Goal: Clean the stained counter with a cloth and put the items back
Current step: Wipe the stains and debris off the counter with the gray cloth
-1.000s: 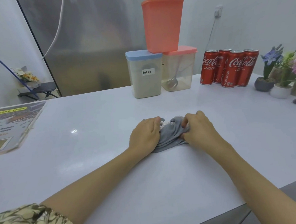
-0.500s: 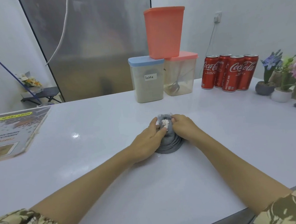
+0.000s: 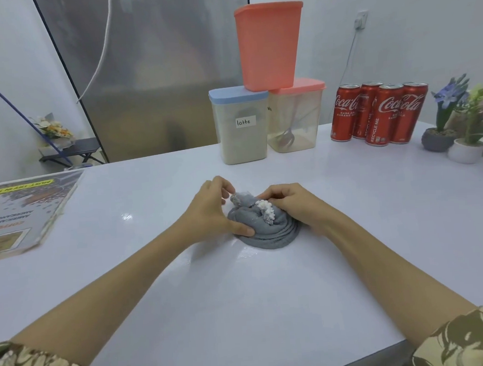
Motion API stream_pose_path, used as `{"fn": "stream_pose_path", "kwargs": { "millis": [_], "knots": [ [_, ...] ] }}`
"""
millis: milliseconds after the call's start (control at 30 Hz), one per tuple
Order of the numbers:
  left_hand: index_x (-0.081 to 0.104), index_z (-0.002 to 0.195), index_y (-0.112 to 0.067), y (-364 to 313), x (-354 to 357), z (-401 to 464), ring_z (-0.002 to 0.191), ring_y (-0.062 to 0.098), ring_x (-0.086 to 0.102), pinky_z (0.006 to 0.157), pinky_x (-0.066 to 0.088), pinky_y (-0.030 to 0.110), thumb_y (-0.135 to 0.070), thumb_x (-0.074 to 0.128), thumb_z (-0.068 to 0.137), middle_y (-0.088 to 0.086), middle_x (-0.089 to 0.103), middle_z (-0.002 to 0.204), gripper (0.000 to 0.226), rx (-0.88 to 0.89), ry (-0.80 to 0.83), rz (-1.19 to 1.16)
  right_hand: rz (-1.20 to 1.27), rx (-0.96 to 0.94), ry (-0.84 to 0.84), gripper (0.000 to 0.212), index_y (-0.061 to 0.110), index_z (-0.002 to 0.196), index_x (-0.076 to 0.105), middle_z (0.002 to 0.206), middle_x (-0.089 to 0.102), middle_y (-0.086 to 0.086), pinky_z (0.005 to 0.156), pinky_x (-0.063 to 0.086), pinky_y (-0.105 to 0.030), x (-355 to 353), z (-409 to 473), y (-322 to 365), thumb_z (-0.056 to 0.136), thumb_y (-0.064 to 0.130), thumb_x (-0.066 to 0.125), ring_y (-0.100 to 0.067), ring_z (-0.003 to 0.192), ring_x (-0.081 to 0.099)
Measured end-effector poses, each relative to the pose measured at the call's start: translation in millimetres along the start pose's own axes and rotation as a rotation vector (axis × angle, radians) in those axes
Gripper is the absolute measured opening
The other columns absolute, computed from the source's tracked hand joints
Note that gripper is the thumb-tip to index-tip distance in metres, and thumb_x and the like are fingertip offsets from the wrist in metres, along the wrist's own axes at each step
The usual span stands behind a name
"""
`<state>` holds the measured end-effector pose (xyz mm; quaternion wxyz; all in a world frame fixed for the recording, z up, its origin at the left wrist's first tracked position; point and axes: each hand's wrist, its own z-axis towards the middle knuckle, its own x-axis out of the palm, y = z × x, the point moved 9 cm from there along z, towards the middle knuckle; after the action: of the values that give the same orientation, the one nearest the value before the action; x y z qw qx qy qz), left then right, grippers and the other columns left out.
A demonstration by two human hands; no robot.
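Bunched tighter than a second ago: grey cloth [image 3: 263, 230] mid-counter [image 3: 242, 297], white clumps [image 3: 266, 209] now on top. Left hand [image 3: 211, 213] pinching its far edge, right hand [image 3: 296, 204] curled gripping its right side. Spill seemingly gathered; containers [image 3: 242, 125] untouched at the far edge.

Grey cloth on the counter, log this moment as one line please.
grey cloth: bunched on counter, white clumps on top | left hand: grips cloth | right hand: grips cloth | containers, cans: at back

A laminated menu card [image 3: 22, 209] lies at the counter's left edge; beyond the far edge, a small dark table [image 3: 71, 154] holds flowers [image 3: 53, 130].
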<state>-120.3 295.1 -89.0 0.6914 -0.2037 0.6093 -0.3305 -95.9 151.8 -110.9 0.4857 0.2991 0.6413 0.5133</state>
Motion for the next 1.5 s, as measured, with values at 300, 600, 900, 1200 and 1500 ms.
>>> {"fn": "stream_pose_path", "kwargs": {
  "millis": [300, 600, 900, 1200, 1500],
  "knots": [
    [0.009, 0.136, -0.058, -45.9, 35.6, 2.6, 0.137, 0.0, 0.015, 0.115, 0.018, 0.027, -0.051, 0.086, 0.052, -0.029, 0.019, 0.138, 0.114, 0.284, 0.412, 0.214, 0.033, -0.079, -0.387, 0.035, 0.017, 0.061, 0.06, 0.065, 0.062, -0.005, 0.069, 0.051, -0.033, -43.8, -4.2, 8.5, 0.065, -0.018, 0.064, -0.016, 0.065, 0.057],
    [0.057, 0.113, -0.043, -36.9, 46.1, -0.2, 0.113, -0.005, 0.044, 0.097, 0.033, 0.011, -0.043, 0.075, 0.074, -0.026, 0.055, 0.115, 0.043, 0.384, 0.257, 0.098, 0.012, -0.069, -0.704, 0.029, 0.011, 0.088, 0.06, 0.082, 0.058, 0.0, 0.065, 0.044, -0.019, -83.4, -30.6, 6.5, 0.071, -0.012, 0.055, -0.013, 0.084, 0.055],
    [0.058, 0.104, -0.042, -15.4, 48.3, 39.5, 0.103, 0.004, 0.052, 0.092, 0.044, 0.028, -0.067, 0.06, 0.065, -0.015, 0.061, 0.109, 0.046, 0.106, 0.027, 0.181, -0.081, -0.093, -0.742, 0.032, 0.012, 0.09, 0.057, 0.099, 0.06, -0.01, 0.086, 0.047, -0.038, -81.7, -39.5, 9.9, 0.07, -0.01, 0.045, -0.025, 0.101, 0.054],
    [0.053, 0.117, -0.04, -19.6, 39.3, -44.3, 0.111, 0.008, 0.046, 0.099, 0.038, 0.027, -0.063, 0.06, 0.076, -0.015, 0.05, 0.116, 0.047, 0.103, 0.058, 0.272, -0.133, -0.107, -0.594, 0.034, 0.003, 0.101, 0.059, 0.102, 0.059, -0.014, 0.071, 0.037, -0.023, -64.6, -34.8, 17.3, 0.076, -0.011, 0.043, -0.02, 0.09, 0.051],
    [0.045, 0.128, -0.03, -30.5, 48.1, -24.0, 0.12, 0.022, 0.044, 0.1, 0.038, 0.04, -0.052, 0.057, 0.084, 0.0, 0.05, 0.126, 0.051, -0.103, -0.065, 0.342, -0.125, -0.056, -0.568, 0.03, 0.003, 0.103, 0.06, 0.104, 0.059, -0.014, 0.074, 0.041, -0.026, -63.2, -35.6, 10.9, 0.08, -0.007, 0.043, -0.024, 0.094, 0.053]
  ]
}}
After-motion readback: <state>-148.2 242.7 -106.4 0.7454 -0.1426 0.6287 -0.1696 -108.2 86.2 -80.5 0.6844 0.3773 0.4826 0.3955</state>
